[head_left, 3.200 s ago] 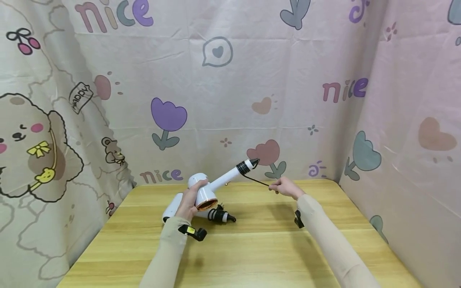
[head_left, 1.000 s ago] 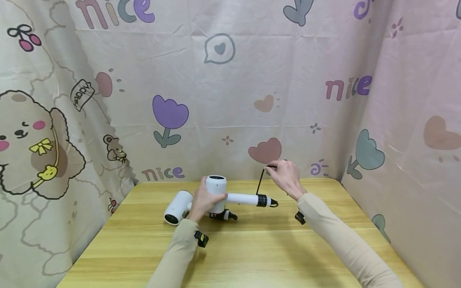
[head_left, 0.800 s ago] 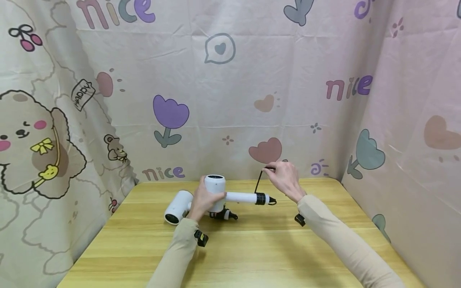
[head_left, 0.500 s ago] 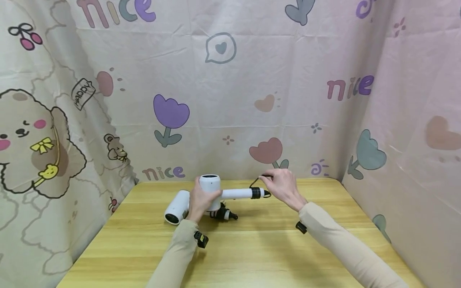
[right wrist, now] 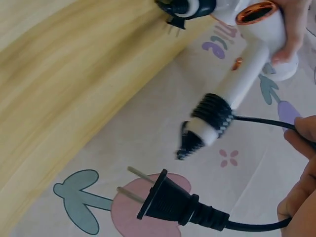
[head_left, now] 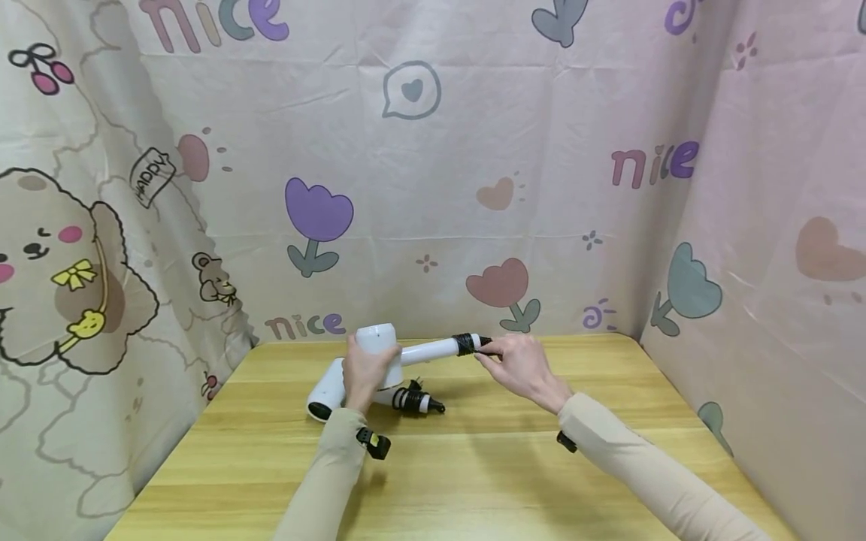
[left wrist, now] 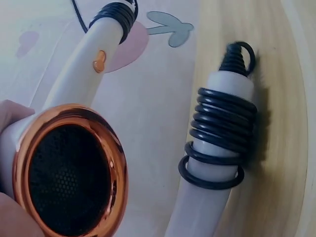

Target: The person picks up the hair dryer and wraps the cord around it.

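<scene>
My left hand (head_left: 365, 372) grips a white hair dryer (head_left: 433, 351) round its barrel, above the table. Its copper-rimmed grille faces the left wrist camera. Black cord (right wrist: 213, 112) is coiled round the end of its handle. My right hand (head_left: 522, 366) pinches the cord's free stretch beside that handle end. From the right hand the two-pin plug (right wrist: 170, 197) sticks out on a short length of cord. Behind and below the held dryer, a second white hair dryer (head_left: 325, 391) lies on the table, with black cord (left wrist: 222, 118) wound round its handle; my left hand hides part of it.
The wooden table (head_left: 460, 481) reaches back to a printed cloth curtain (head_left: 419, 195), which also closes off both sides. A plug (right wrist: 176, 22) on the second dryer's cord lies by its handle. Camera straps sit on both wrists.
My right hand has swung from above the handle down to its near side, drawing the cord round. The held dryer has shifted left, and its handle end has tipped upward.
</scene>
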`<state>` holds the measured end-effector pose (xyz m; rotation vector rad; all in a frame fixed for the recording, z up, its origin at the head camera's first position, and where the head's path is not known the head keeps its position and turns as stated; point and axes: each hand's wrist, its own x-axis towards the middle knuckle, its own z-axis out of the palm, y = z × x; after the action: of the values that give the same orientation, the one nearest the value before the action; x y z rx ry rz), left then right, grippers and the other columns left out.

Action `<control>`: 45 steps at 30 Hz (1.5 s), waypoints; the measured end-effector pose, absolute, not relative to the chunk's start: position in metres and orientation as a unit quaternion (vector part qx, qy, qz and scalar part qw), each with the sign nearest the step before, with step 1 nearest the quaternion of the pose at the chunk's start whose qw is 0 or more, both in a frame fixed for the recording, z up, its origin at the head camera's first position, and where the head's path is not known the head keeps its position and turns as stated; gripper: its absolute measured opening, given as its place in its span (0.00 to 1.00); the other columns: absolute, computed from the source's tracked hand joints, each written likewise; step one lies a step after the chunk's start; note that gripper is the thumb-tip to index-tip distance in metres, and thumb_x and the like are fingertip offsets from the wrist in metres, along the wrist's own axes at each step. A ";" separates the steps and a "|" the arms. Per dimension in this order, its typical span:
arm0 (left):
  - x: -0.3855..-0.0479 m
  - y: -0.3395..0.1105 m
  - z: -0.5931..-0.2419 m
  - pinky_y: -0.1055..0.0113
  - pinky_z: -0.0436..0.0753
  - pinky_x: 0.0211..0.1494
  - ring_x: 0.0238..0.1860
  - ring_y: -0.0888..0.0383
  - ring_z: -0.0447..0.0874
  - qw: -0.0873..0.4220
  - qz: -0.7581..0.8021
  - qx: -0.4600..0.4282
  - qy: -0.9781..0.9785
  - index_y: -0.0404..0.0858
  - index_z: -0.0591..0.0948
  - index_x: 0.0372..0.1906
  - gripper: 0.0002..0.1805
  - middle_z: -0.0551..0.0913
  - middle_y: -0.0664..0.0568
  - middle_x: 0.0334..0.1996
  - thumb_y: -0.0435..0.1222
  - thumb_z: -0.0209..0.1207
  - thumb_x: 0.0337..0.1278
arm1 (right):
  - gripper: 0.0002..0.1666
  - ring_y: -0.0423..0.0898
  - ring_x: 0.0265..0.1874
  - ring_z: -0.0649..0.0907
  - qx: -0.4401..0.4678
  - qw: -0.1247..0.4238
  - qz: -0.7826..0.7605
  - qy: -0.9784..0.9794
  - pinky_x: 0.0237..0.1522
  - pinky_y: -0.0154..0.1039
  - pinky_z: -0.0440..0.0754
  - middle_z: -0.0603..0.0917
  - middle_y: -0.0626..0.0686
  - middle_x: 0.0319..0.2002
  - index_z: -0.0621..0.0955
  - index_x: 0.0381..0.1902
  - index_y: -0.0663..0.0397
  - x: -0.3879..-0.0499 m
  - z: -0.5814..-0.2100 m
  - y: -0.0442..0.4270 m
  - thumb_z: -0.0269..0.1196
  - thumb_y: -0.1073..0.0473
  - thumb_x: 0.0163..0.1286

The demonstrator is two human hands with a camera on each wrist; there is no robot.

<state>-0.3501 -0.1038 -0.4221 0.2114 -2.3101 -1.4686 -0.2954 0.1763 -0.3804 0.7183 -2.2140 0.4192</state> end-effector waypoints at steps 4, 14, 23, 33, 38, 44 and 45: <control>-0.353 -0.109 -0.424 0.51 0.81 0.52 0.52 0.41 0.73 0.179 -0.560 0.087 -0.804 0.39 0.57 0.74 0.57 0.75 0.37 0.53 0.52 0.73 0.38 | 0.04 0.34 0.15 0.75 0.319 0.392 0.130 -0.853 0.15 0.26 0.67 0.87 0.43 0.22 0.91 0.32 0.46 -0.294 -0.391 0.175 0.72 0.57 0.57; -0.354 -0.113 -0.419 0.58 0.85 0.47 0.51 0.46 0.76 0.112 -0.688 0.113 -0.708 0.40 0.57 0.73 0.53 0.69 0.40 0.60 0.46 0.73 0.42 | 0.10 0.30 0.16 0.67 0.338 0.373 0.147 -0.852 0.19 0.25 0.65 0.78 0.40 0.17 0.89 0.41 0.51 -0.290 -0.409 0.175 0.68 0.61 0.61; -0.354 -0.116 -0.416 0.61 0.81 0.48 0.51 0.48 0.75 0.077 -0.747 0.115 -0.650 0.41 0.59 0.72 0.51 0.67 0.42 0.61 0.46 0.73 0.44 | 0.16 0.30 0.17 0.62 0.338 0.319 0.199 -0.863 0.20 0.25 0.64 0.72 0.40 0.18 0.85 0.53 0.52 -0.296 -0.424 0.187 0.62 0.63 0.68; -0.357 -0.116 -0.420 0.61 0.83 0.44 0.51 0.49 0.75 0.037 -0.785 0.124 -0.606 0.43 0.59 0.71 0.49 0.69 0.43 0.59 0.49 0.72 0.45 | 0.19 0.34 0.15 0.64 0.259 0.089 0.376 -0.885 0.16 0.31 0.68 0.81 0.55 0.25 0.80 0.60 0.55 -0.320 -0.439 0.223 0.55 0.60 0.75; -0.356 -0.113 -0.419 0.60 0.82 0.46 0.52 0.48 0.75 0.014 -0.791 0.119 -0.601 0.43 0.58 0.72 0.51 0.70 0.43 0.59 0.49 0.72 0.45 | 0.20 0.35 0.16 0.64 0.234 0.010 0.431 -0.871 0.17 0.28 0.64 0.82 0.61 0.29 0.78 0.61 0.63 -0.332 -0.438 0.233 0.53 0.62 0.75; -0.353 -0.112 -0.419 0.59 0.80 0.48 0.54 0.47 0.74 -0.001 -0.793 0.123 -0.596 0.44 0.56 0.73 0.51 0.70 0.42 0.61 0.49 0.71 0.46 | 0.21 0.41 0.25 0.76 0.217 -0.090 0.479 -0.846 0.25 0.28 0.73 0.81 0.61 0.31 0.75 0.62 0.68 -0.347 -0.432 0.243 0.50 0.65 0.76; -0.353 -0.113 -0.420 0.59 0.80 0.48 0.54 0.48 0.74 -0.002 -0.794 0.124 -0.595 0.44 0.57 0.73 0.51 0.70 0.42 0.61 0.49 0.71 0.46 | 0.20 0.42 0.26 0.77 0.213 -0.098 0.477 -0.847 0.24 0.28 0.73 0.81 0.59 0.32 0.76 0.61 0.67 -0.349 -0.431 0.245 0.50 0.65 0.76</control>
<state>-0.3531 -0.1127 -0.4196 0.3903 -1.8710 -2.4978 -0.3490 0.2446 -0.4309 0.7151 -2.8410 1.5990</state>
